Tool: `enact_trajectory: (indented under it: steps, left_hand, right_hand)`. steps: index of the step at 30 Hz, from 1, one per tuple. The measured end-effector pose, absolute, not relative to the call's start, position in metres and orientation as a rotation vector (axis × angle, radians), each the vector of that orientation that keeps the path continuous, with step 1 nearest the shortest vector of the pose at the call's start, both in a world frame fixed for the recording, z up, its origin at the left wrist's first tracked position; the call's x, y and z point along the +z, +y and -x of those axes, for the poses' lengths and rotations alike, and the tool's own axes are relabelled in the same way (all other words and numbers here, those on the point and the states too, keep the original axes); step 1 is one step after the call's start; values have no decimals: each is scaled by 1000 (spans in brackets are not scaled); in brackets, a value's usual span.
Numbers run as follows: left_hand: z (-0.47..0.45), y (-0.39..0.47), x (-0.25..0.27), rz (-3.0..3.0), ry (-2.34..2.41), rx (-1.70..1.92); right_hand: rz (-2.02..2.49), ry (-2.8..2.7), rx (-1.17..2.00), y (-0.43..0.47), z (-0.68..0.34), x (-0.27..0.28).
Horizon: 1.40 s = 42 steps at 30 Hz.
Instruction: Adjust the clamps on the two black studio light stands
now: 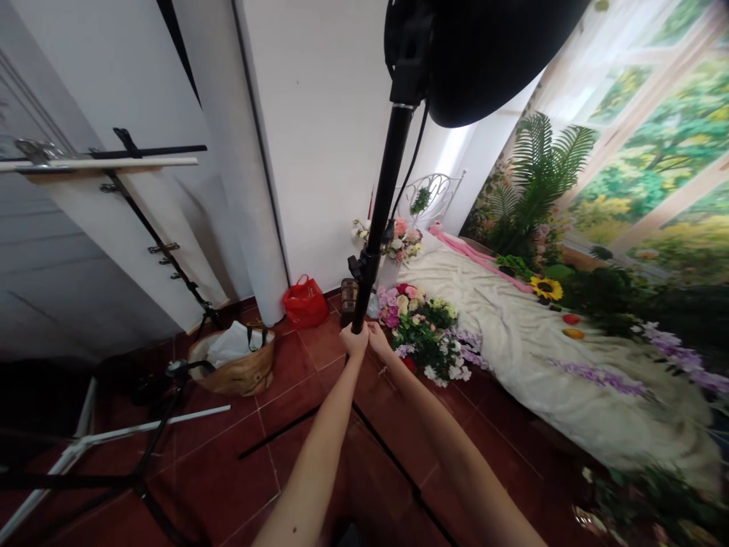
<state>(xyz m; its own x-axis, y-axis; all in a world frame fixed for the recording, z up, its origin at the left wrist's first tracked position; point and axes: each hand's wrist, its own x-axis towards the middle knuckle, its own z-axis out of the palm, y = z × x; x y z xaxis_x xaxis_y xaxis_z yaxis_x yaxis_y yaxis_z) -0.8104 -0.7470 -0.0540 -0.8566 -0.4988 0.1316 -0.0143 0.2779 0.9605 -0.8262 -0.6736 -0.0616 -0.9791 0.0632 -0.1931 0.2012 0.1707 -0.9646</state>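
A black light stand (381,197) rises in front of me, leaning slightly, with a large black lamp head (490,53) at its top. Around the lower part of its pole my left hand (354,339) is closed. My right hand (377,336) is closed at the pole's right side, close beside the left; its fingertips are partly hidden. Just above the hands, a clamp knob (358,266) sticks out from the pole. A thin cable (411,163) hangs from the lamp along the pole. The stand's dark legs (387,448) spread over the floor below my forearms.
A bed with a cream cover (512,342) stands at right, with flower bunches (421,327) beside it. Against the wall are a red bag (306,302) and a small brown chest (348,300). To the left are a woven basket (242,368) and other stand legs (142,429).
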Motion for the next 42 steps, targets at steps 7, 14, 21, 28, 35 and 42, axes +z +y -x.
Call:
enact_trajectory:
  steps: [7,14,21,28,35,42]
  left_hand:
    - [811,-748,-53,-449,-2165,-1580]
    - [814,-745,-57,-412,-2122,-1609]
    - [812,-743,-56,-449,-2172,-1494]
    - [810,-751,-52,-376,-2179,-1632]
    - [792,-773,-59,65,-2179,-1848]
    - [775,-783,-85,1,-2369,-1720]
  right_hand:
    - [-371,2099,-2434,-676,824,-70]
    - [-132,2155,-2499,-664,831,-4]
    - [938,2585,-2086,-657,812,140]
    - [846,3098,-1503,-680,789,173]
    - [746,3203,-1660,-687,791,200]
    - [916,3153,-1725,-683,796,215]
